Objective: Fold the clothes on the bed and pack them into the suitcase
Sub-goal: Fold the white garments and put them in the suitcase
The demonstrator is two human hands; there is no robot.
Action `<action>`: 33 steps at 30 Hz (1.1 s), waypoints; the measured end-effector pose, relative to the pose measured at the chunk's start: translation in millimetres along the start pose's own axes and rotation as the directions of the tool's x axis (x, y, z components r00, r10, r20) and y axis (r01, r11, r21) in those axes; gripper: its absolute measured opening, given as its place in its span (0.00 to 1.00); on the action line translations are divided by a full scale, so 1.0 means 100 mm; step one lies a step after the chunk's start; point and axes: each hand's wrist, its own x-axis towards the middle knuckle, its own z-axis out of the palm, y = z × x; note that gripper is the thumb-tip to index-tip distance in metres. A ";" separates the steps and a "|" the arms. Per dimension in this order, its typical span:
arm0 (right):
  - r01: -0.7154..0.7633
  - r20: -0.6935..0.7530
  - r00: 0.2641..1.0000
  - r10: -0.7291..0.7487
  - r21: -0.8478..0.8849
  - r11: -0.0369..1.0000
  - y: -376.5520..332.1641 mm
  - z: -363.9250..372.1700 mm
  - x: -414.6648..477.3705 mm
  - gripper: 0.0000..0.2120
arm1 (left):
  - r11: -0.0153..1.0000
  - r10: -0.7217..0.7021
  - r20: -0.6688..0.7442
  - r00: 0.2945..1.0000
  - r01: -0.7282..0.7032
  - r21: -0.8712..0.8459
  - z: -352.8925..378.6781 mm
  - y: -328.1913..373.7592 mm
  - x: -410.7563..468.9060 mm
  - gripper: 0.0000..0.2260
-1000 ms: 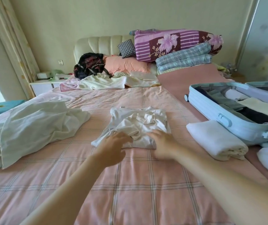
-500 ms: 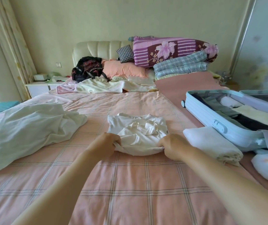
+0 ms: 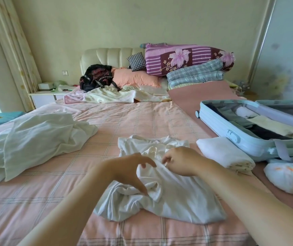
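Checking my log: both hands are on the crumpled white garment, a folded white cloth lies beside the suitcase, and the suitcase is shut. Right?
No: the head view shows the suitcase open, with folded clothes inside. The rest holds: left hand and right hand are on the white garment, and the folded white cloth lies beside the suitcase.

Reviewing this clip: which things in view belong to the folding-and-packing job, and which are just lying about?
Job: near white garment beneath the left hand and right hand; crumpled white clothing; folded white cloth; open blue suitcase.
Lying about: black backpack; checked cushion; floral quilt; nightstand.
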 end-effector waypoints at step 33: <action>-0.190 -0.198 0.954 0.225 0.180 0.965 -0.25 0.39 1.58 0.17 | 0.478 -0.676 -0.341 0.653 0.035 -0.878 -0.29 -1.18 0.83 0.16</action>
